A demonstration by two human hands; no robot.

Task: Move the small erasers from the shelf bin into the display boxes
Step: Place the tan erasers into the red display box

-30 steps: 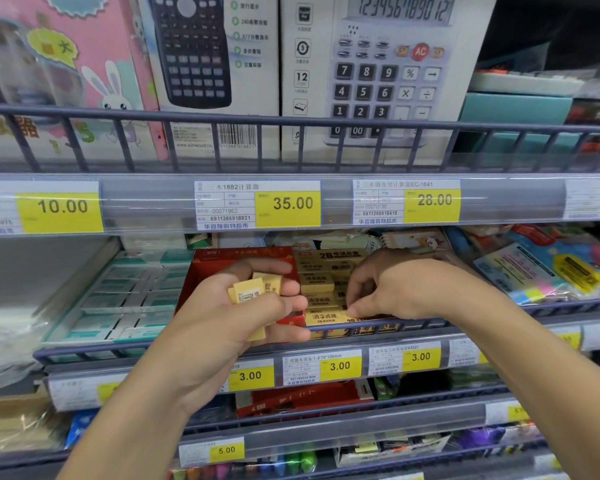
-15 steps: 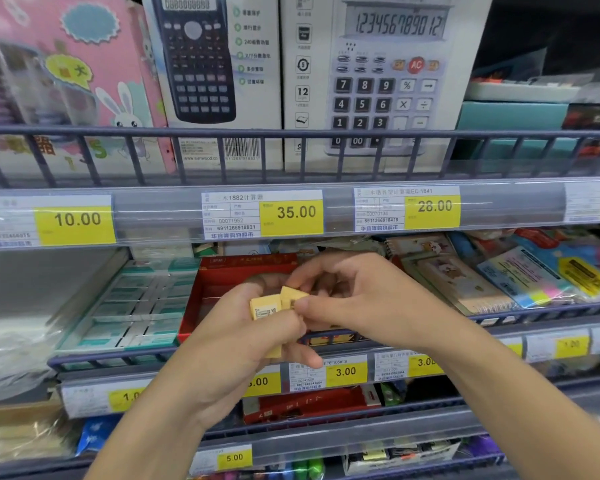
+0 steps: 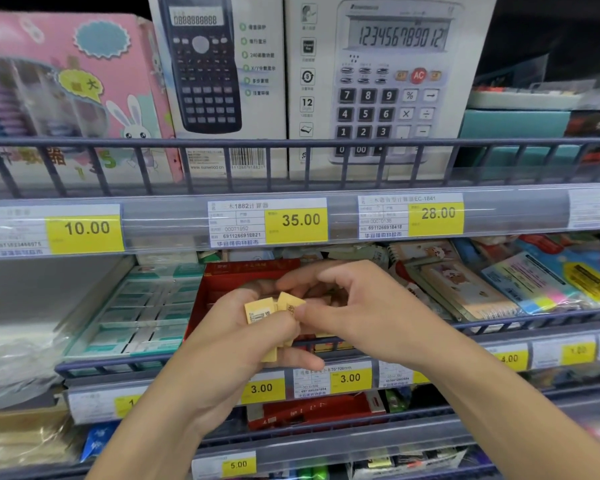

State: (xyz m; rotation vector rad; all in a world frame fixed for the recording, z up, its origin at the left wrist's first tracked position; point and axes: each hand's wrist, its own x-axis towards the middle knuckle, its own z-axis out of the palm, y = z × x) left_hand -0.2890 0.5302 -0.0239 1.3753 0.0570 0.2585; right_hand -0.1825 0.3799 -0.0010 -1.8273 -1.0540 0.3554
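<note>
Head view: left hand (image 3: 253,334) grips a stack of small yellow erasers (image 3: 269,310), fingers curled round them, in front of the red display box (image 3: 222,289) on the middle shelf; right hand (image 3: 354,313) pinches the top eraser between thumb and forefinger, remaining fingers curled; green packs (image 3: 142,313) lie left of the box; price tags (image 3: 349,377) line the shelf rail.

You face a wire-fronted shelf (image 3: 499,325) with yellow price tags along its rail. On it a red display box (image 3: 222,289) sits in the middle, with rows of teal-and-white packs (image 3: 142,313) just to its left and small notebooks (image 3: 458,289) and bright sticky-note packs (image 3: 541,285) to its right. On the shelf above (image 3: 291,143) stand a pink rabbit box (image 3: 66,91) and two calculator boxes (image 3: 378,81).
</note>
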